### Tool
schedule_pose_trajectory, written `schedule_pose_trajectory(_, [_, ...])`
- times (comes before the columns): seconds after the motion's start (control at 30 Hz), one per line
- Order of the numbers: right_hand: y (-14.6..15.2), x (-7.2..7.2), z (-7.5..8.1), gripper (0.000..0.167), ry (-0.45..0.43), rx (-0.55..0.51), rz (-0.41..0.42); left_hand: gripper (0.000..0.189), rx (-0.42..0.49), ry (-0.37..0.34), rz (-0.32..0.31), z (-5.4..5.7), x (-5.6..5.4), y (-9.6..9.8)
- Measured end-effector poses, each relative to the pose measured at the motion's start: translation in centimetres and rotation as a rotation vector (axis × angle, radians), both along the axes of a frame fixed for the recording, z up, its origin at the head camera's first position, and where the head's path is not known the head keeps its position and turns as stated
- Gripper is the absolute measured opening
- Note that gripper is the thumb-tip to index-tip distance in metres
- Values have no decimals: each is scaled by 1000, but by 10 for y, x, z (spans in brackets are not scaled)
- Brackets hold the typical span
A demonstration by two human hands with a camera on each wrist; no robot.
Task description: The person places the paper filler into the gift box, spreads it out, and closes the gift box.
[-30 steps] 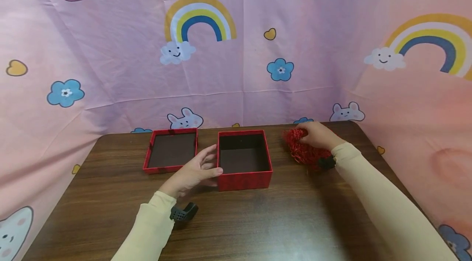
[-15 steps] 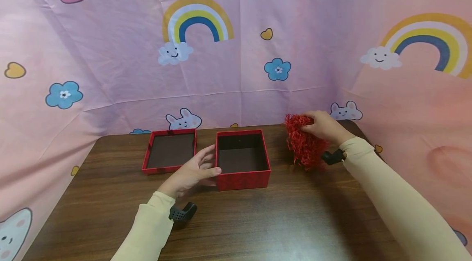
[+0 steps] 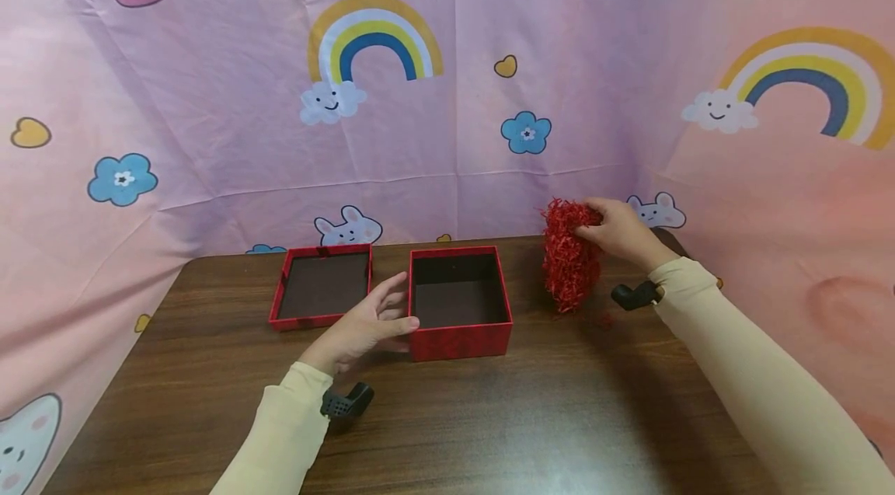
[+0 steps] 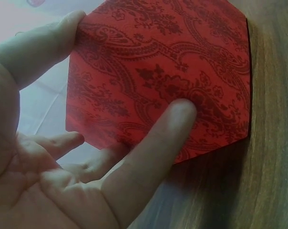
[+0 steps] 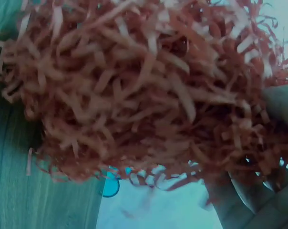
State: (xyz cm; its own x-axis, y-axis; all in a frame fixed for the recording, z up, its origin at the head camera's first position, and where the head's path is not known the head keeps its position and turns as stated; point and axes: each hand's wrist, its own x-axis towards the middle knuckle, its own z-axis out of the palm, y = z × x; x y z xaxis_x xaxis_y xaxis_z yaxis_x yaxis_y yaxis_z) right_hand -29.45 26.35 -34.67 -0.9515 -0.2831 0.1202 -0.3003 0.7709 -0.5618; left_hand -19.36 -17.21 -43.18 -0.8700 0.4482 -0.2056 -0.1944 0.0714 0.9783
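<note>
A red box with a dark inside stands without its lid in the middle of the table. My left hand rests against its left side, fingers fairly straight and the thumb at the near corner. In the left wrist view one finger touches the dark-patterned red wall. To the right of the box, my right hand grips a clump of red shredded paper by its upper part and holds it up. The right wrist view is mostly filled by the shredded paper, which partly hides the fingers.
The red box lid lies inside up on the wooden table, left of the box. A few loose red shreds lie under the raised clump. A printed cloth hangs behind the table and along its sides.
My right hand has raised the shredded paper from the table, and the clump now hangs taller and more upright. The left hand, the box and the lid keep their places.
</note>
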Motion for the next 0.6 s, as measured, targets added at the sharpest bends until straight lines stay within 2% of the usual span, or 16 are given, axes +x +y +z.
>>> schedule_pose_trajectory(0.3, [4,2,7,34,-23,-28,-23,96,0,6,-1,-2,1,0])
schedule_pose_trajectory(0.6, [8,6,12,31,27,27,-22,95,-4,12,-1,-3,0,-1])
